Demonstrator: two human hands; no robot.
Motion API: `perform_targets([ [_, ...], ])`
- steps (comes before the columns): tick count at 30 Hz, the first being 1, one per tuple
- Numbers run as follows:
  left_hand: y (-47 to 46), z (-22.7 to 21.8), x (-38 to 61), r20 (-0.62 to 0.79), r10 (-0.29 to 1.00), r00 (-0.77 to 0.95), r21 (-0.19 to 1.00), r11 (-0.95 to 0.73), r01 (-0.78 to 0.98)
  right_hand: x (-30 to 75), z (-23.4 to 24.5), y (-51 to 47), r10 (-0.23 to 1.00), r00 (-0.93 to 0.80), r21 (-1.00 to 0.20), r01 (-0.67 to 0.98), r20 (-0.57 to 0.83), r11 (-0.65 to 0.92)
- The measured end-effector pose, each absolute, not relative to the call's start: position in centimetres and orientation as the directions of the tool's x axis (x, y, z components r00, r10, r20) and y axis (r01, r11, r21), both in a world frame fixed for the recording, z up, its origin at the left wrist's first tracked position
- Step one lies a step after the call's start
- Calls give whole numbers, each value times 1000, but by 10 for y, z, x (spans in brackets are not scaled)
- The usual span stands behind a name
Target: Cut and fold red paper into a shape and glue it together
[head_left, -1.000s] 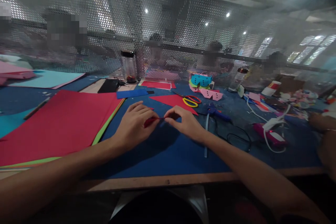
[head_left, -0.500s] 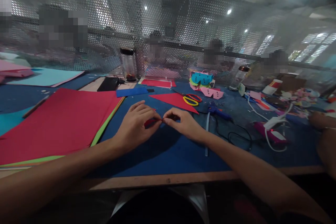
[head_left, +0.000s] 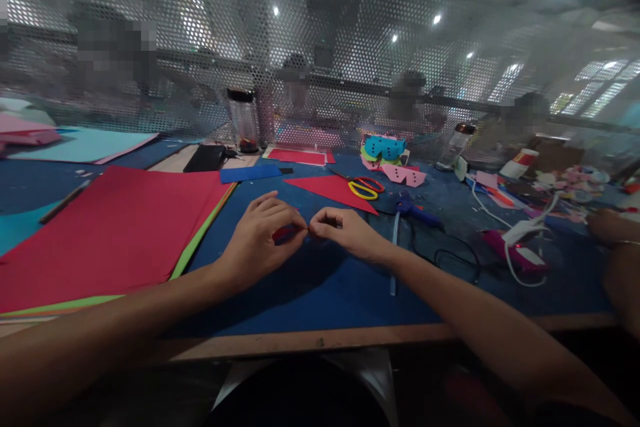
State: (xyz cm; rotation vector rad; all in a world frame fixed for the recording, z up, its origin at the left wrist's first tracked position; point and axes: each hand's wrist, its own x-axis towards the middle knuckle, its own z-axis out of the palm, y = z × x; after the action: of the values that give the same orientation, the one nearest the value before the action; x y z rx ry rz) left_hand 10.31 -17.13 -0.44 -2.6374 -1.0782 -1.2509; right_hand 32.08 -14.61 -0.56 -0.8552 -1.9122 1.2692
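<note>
My left hand (head_left: 263, 235) pinches a small red piece of paper (head_left: 284, 233), mostly hidden behind its thumb and fingers. Touching those fingertips, my right hand (head_left: 345, 232) is closed in a pinch too; what lies between its fingertips is too small to make out. Both hands are just above the blue tabletop (head_left: 320, 307). Beyond them lies a red paper triangle (head_left: 333, 190), with scissors (head_left: 365, 187) with red and yellow handles at its right end. A blue glue gun (head_left: 417, 211) with a clear glue stick (head_left: 395, 253) rests right of my right hand.
Large red sheets (head_left: 115, 233) are stacked at left, with a pencil-like stick (head_left: 65, 201) beside them. Behind are a blue strip (head_left: 251, 173), a black phone (head_left: 205, 158), a glass bottle (head_left: 243, 121) and punched paper pieces (head_left: 384, 147). Another person's hand (head_left: 607, 225) is at right.
My hands stay fingertip to fingertip in nearly the same place. The view has shifted very slightly; the other things lie as before.
</note>
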Motion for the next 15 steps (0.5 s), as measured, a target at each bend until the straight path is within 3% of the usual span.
perform_targets([
  [4, -172, -4, 104, 681, 591, 432, 284, -758, 588, 320, -5, -147, 815, -561, -954, 138, 144, 264],
  [15, -172, -4, 106, 655, 635, 409, 341, -732, 590, 320, -6, -146, 821, -528, -938, 122, 216, 325],
])
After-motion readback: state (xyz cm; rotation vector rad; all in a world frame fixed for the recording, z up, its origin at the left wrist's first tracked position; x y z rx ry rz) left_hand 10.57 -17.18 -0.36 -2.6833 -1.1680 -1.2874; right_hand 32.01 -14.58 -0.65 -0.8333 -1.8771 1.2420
